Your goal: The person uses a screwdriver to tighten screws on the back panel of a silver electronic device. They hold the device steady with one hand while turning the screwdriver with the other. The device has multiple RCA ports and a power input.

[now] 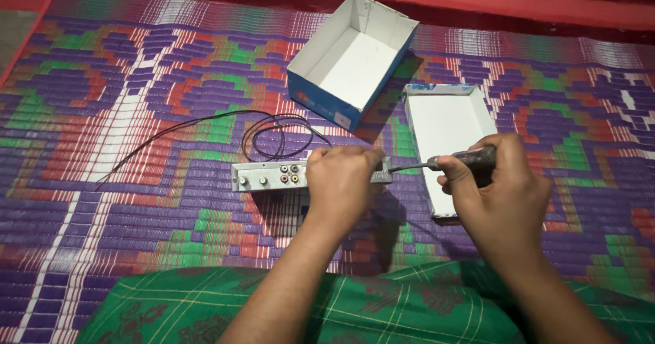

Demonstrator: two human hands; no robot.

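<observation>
Lying near the middle of the woven mat (136,201), the small grey set-top box (269,175) stands on edge with its rear panel toward the camera, showing a row of round sockets, some red and yellow. The left hand (344,180) is closed over the box's right half, gripping it from above and hiding that part of the casing. The right hand (495,180) is wrapped around the dark handle of a screwdriver (447,161), held level, with its metal tip at the right end of the box; whether the tip sits in a screw cannot be told. A thin black cable (205,122) runs from behind the box, coils into loops just beyond it, and trails off toward the mat's left edge. Beyond the box, toward the mat's far edge, an open blue and white cardboard box (351,61) sits tilted with its white inside showing. Just right of it its shallow white lid (443,129) lies open side up, partly under the right hand. A green checked cloth (273,303) covers the person's lap at the mat's near edge.
</observation>
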